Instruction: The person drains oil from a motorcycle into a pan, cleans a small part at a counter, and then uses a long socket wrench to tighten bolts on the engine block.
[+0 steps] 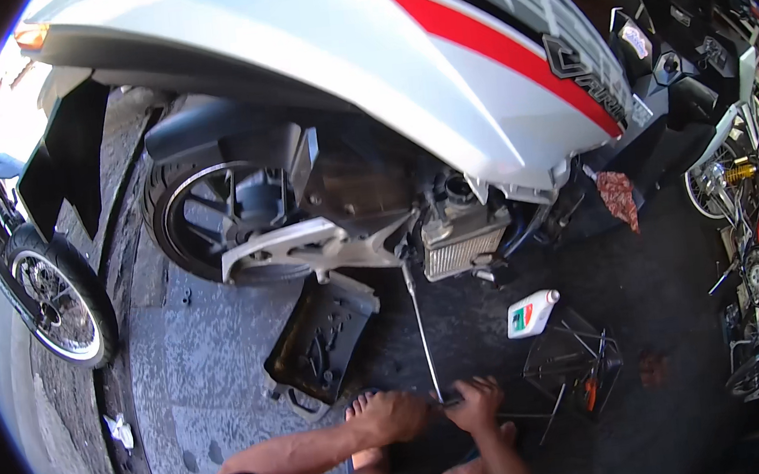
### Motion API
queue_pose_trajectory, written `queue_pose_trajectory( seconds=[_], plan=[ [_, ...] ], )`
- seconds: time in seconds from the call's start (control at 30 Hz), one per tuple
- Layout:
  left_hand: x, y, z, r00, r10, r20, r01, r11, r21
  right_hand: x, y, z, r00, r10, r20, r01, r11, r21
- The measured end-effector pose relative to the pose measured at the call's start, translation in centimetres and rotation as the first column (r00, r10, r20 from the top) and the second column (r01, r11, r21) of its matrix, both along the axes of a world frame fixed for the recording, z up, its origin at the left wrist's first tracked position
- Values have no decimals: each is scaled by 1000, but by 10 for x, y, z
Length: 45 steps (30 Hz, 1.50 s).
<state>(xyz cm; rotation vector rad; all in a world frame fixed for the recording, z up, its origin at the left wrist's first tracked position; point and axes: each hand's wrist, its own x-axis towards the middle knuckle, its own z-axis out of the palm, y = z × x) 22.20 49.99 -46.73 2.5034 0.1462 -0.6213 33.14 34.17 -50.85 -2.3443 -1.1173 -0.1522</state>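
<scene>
A long, thin metal T-handle wrench (423, 333) runs from the underside of a white scooter's (466, 91) engine area down to my hands. My left hand (395, 416) is closed at the left of the handle's near end. My right hand (476, 403) wraps round the handle's right side. The far tip of the wrench meets the silver bracket (307, 244) beside the rear wheel (212, 207); the exact contact is too small to make out. To the right of that tip sits the finned radiator cover (463, 252).
Left of the wrench, a black tray-like part (325, 334) holds several bolts. A white bottle (533, 314) lies to the right, near a tool holder (575, 369) with an orange-handled tool (591, 392). A red rag (617, 200) hangs from the scooter. Other motorcycles stand either side.
</scene>
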Motion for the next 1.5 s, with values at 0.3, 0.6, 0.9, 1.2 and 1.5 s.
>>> queue_pose_trajectory(
  seconds=[0.3, 0.6, 0.9, 1.2, 1.5],
  plan=[
    [11, -15, -41, 259, 485, -835, -157, -832, -532, 31, 1, 24, 961, 266, 71, -234, 923, -304],
    [42, -21, 32, 554, 826, 104, -14, 134, -991, -27, 18, -42, 846, -133, -516, 332, 888, 317],
    [94, -47, 47, 612, 786, -87, -452, 257, -854, -63, 30, -86, 87, 263, -961, 690, 679, 249],
    [1, -37, -104, 781, 395, 484, -51, 813, -580, -41, 27, -40, 879, -147, -454, 199, 978, 69],
    [28, -37, -77, 919, 364, 153, -216, 786, -579, 84, -199, -53, 853, -305, -422, 57, 860, -507]
  ],
)
